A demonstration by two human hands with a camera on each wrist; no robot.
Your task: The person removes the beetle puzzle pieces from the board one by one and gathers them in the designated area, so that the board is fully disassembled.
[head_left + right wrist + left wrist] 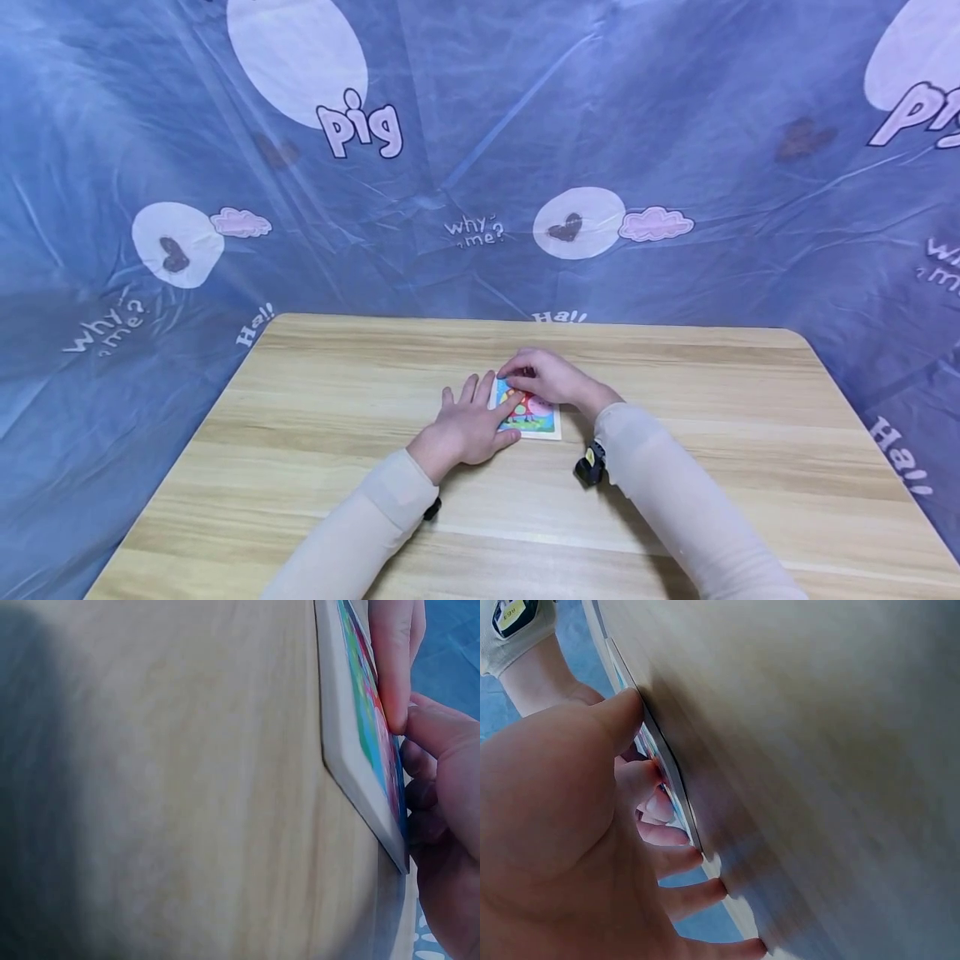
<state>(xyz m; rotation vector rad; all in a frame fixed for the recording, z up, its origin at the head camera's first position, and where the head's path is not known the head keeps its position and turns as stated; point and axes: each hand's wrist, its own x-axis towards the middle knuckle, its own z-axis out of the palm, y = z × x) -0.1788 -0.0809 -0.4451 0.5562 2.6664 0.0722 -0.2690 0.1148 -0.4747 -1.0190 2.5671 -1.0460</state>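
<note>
A small picture board [543, 425] with a pale border and a bright cartoon scene in blue, red, pink and green lies flat on the table. My left hand [467, 423] rests spread over its left side, index finger across the picture and thumb at the near edge; the other fingers reach the tabletop. At the far left corner of the board, my right hand [553, 377] bends its fingers down with thumb and index close together. Whether they pinch a piece is hidden. The right wrist view shows the board's thick edge [352, 780] and the right hand's curled fingers beside the left index fingertip.
The light wood-grain table [337, 383] extends around the board on all sides. A blue printed cloth [465, 167] hangs behind it and along both sides. Black wrist cameras [591, 465] sit under the sleeves, close to the tabletop.
</note>
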